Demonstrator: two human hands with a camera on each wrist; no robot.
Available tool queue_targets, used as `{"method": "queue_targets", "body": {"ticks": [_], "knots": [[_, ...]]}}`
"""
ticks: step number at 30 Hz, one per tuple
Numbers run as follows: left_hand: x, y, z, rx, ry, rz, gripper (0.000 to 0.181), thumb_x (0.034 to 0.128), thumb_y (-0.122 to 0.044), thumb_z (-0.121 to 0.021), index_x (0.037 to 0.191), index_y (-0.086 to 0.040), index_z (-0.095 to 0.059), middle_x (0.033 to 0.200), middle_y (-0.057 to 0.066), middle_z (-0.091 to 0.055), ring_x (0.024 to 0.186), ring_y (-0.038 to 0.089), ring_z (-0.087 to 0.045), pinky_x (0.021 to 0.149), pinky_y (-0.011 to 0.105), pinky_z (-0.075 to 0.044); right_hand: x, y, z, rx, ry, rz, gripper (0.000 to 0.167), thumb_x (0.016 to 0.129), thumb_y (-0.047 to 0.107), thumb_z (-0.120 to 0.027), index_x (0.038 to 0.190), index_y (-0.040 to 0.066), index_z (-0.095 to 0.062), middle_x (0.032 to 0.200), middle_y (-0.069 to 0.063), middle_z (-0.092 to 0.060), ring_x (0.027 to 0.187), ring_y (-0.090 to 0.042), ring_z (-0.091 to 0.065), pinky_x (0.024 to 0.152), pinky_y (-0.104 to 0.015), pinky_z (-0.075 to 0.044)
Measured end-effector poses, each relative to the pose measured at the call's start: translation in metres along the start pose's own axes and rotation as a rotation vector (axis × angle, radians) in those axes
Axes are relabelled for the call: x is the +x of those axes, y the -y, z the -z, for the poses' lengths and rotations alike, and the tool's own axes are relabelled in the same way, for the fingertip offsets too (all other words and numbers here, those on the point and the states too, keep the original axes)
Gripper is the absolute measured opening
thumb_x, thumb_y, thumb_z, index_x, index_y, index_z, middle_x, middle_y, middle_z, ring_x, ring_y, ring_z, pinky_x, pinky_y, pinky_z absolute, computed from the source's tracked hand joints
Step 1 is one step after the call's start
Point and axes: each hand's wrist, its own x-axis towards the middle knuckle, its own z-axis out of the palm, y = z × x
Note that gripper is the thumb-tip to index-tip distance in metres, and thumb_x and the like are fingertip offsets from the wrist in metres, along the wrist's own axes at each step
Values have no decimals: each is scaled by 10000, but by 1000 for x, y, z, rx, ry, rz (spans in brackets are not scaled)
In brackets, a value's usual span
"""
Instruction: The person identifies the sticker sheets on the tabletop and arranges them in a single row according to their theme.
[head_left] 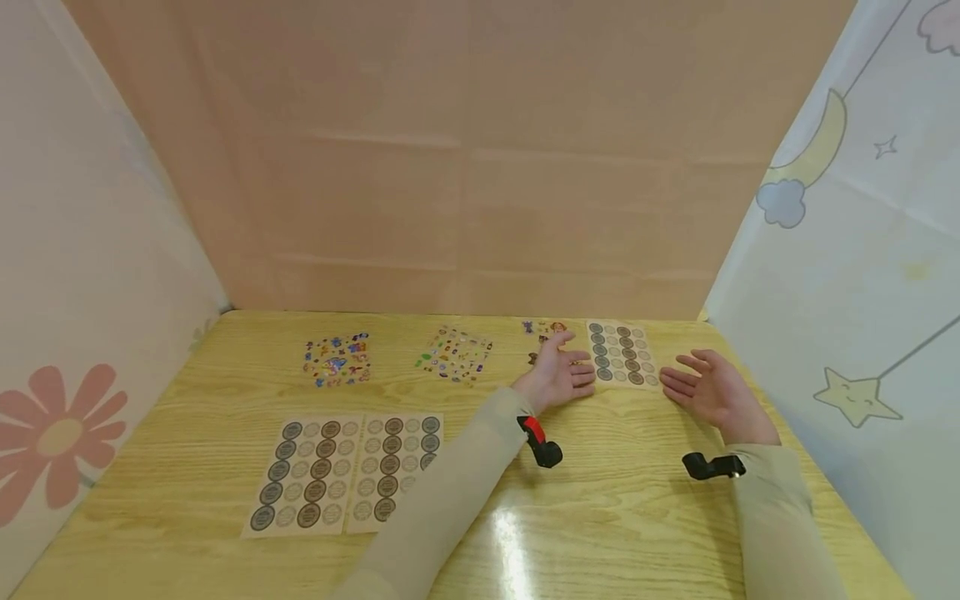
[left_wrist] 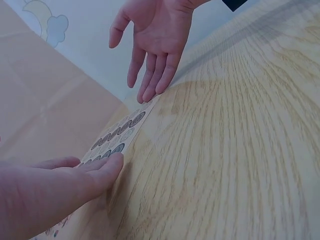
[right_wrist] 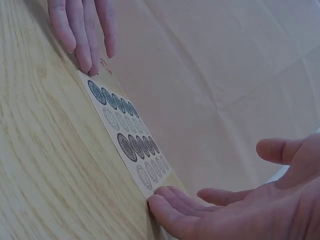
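Bracketing the label sheet [head_left: 624, 354] at the far right of the table [head_left: 622, 517], your two hands are set up pretty evenly, one per side. Your left hand [head_left: 558, 372] has its fingers extended and loose at the sheet's left edge, holding nothing. Your right hand [head_left: 714, 392] mirrors it on the right, fingers mostly straight, thumb lifted away, nothing gripped either. Both sets of fingertips sit down by the near corners; from the right wrist view the right ones look like they're on the edge, but tbh I can't tell if the left ones actually touch.

The sheet lies flat, rows of dark and pale round labels facing up. My guess on handling: super light, thin and bendy like backing paper, a bit slidey on that wood. Probably not fragile, but it could crease if you squeeze it from both sides, and pressing too hard on a label might lift it. I'd slip a fingertip under each near corner and pinch just the plain margin, thumb on top, keeping it evenly taut.

Watch the clear cartoon sheet [head_left: 558, 327] just beside it, partly behind your left hand. The paired label sheets [head_left: 360, 475] at near left are well apart, so no snag there.
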Motion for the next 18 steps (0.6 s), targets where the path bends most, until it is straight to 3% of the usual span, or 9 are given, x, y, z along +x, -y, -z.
{"method": "queue_targets", "body": {"ticks": [6, 12, 15, 18], "knots": [[0, 0, -1, 21, -3, 3, 775, 921, -465, -489, 1463, 52, -292, 1476, 317, -243, 1374, 425, -236, 1107, 537, -247, 0, 1, -3, -119, -21, -5, 810, 1016, 397, -420, 1512, 110, 152, 1303, -136, -358, 1151, -226, -483, 1130, -403, -255], [0, -2, -1, 12, -31, -1, 746, 919, -449, -501, 1443, 55, -335, 1445, 323, -276, 1349, 438, -271, 1090, 528, -287, 2, 0, -3, -147, -47, -16, 776, 1014, 396, -423, 1524, 104, 84, 1304, -123, -348, 1151, -219, -465, 1086, -382, -332], [-2, -3, -1, 1, -37, -9, 737, 915, -441, -516, 1428, 64, -358, 1427, 331, -292, 1331, 449, -292, 1081, 525, -303, 3, 0, -1, -152, -46, -11, 605, 1017, 372, -434, 1492, 135, -146, 1253, -90, -407, 1121, -190, -480, 1011, -348, -403], [-4, -5, -1, -1, -39, -7, 731, 909, -429, -535, 1416, 72, -372, 1407, 345, -308, 1307, 463, -319, 1071, 522, -321, 5, -2, 2, -164, -54, -1, 284, 1019, 308, -458, 1256, 151, -463, 1164, -46, -510, 1062, -154, -520, 897, -304, -460]]}}
